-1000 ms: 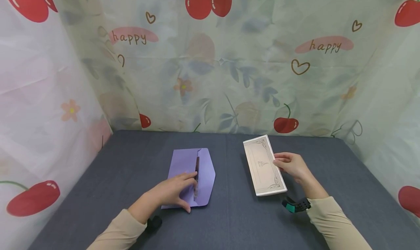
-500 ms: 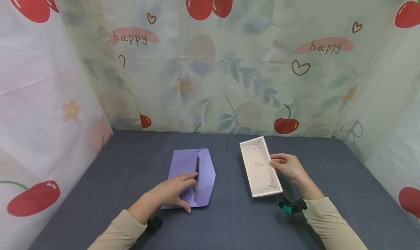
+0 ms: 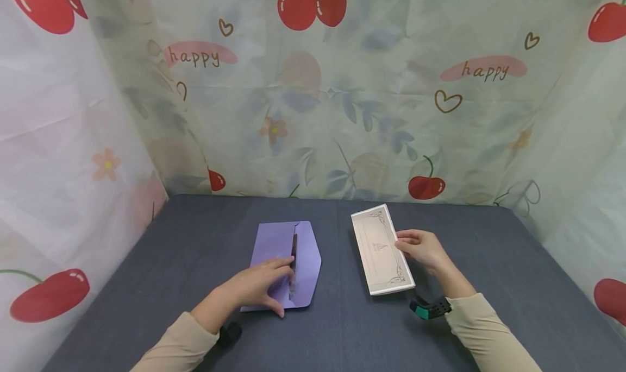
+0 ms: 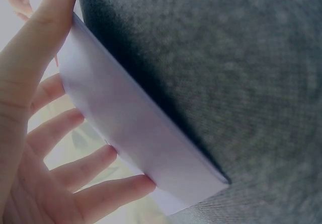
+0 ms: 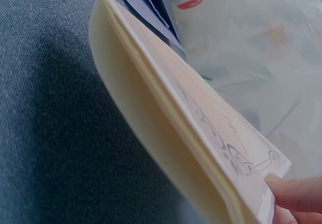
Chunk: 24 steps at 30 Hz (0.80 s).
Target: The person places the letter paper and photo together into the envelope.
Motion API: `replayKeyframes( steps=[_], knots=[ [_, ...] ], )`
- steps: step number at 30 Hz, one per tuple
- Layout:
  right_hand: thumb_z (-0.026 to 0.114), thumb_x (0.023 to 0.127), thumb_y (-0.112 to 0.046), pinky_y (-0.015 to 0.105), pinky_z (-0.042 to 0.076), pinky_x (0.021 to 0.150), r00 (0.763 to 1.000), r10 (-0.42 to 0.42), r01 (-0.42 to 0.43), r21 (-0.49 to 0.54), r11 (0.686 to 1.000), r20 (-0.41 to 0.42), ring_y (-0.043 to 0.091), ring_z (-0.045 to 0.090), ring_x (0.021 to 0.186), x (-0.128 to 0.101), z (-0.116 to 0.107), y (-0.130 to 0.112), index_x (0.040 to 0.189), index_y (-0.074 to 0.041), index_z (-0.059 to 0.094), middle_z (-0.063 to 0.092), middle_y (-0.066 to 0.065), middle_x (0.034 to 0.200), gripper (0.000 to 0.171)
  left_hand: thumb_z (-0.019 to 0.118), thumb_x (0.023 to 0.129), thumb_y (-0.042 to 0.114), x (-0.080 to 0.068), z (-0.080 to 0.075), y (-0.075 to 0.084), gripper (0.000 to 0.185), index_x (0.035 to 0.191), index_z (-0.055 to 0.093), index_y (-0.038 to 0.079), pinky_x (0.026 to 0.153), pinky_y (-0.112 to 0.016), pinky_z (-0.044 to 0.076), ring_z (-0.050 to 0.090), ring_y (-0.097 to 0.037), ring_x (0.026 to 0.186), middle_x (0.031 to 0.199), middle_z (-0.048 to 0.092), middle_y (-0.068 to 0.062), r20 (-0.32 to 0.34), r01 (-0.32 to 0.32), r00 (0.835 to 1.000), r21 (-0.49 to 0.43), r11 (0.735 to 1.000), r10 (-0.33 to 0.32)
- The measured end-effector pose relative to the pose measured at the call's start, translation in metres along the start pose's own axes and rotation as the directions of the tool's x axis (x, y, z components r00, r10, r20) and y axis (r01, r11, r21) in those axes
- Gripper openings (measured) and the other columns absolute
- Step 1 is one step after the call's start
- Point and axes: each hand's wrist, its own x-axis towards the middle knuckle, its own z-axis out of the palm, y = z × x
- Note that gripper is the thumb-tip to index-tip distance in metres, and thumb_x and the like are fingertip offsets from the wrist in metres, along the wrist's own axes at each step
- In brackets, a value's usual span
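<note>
Card (image 3: 382,250): cream, folded, ornate border print, long axis running away from the person, right of centre on the surface (image 3: 342,328). Right hand (image 3: 421,248) grips it at the middle of its right long edge, fingers curled on the edge, thumb on top. So the card sits entirely to the left of the grip, sticking out both toward the person and away. Right wrist view: card's left part is lifted off the surface, shadow underneath, folded layers visible edge-on (image 5: 191,133); a fingertip (image 5: 297,194) presses the printed face near one corner.

Envelope (image 3: 286,263): purple, flap open and pointing right, lying left of centre, well apart from the card. Left hand (image 3: 254,288) rests on its near-left part, fingers straight and spread, fingertips next to the dark slot of the opening. No clench, just flat contact holding it down. Left wrist view: fingers (image 4: 75,178) lie along the envelope (image 4: 136,128), its edge slightly raised over the surface.

Surface is dark grey fabric. Both arms wear beige sleeves (image 3: 489,334); a teal-and-black strap mount (image 3: 429,308) sits at the right wrist, a black one (image 3: 229,333) at the left. Behind and on both sides: a thin curtain (image 3: 342,106) printed with cherries, hearts and "happy".
</note>
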Motion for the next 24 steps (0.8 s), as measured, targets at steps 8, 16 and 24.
replayKeyframes(
  steps=[8, 16, 24],
  knots=[
    [0.061, 0.089, -0.011, 0.031, 0.056, 0.075, 0.999, -0.027, 0.027, 0.01, 1.0, 0.018, 0.009, 0.062, 0.079, -0.003, 0.006, -0.005, 0.121, 0.007, 0.055, 0.064, 0.025, 0.11, 0.037, 0.081, 0.062, 0.045, 0.0, 0.0, 0.0, 0.06, 0.107, 0.055, 0.015, 0.105, -0.051, 0.038, 0.043, -0.041, 0.129, 0.144, 0.042, -0.017, 0.003, 0.0, 1.0, -0.001, 1.0, 0.0],
    [0.06, 0.089, -0.01, 0.033, 0.057, 0.077, 0.998, -0.036, 0.034, 0.026, 0.999, 0.049, 0.008, 0.062, 0.08, -0.001, 0.013, -0.006, 0.122, 0.008, 0.054, 0.065, 0.023, 0.11, 0.037, 0.08, 0.062, 0.045, 0.0, -0.001, 0.0, 0.06, 0.107, 0.055, 0.015, 0.105, -0.051, 0.038, 0.042, -0.042, 0.13, 0.145, 0.041, -0.017, 0.005, 0.006, 1.0, -0.009, 1.0, -0.006],
    [0.06, 0.089, -0.009, 0.029, 0.056, 0.071, 0.999, -0.036, 0.035, 0.021, 0.999, 0.039, 0.008, 0.062, 0.078, 0.002, 0.02, -0.005, 0.12, 0.007, 0.056, 0.065, 0.023, 0.109, 0.035, 0.08, 0.062, 0.045, 0.0, -0.001, 0.001, 0.059, 0.107, 0.055, 0.016, 0.105, -0.051, 0.038, 0.042, -0.042, 0.13, 0.145, 0.041, -0.016, 0.008, 0.008, 1.0, -0.015, 1.0, -0.008]
  ],
)
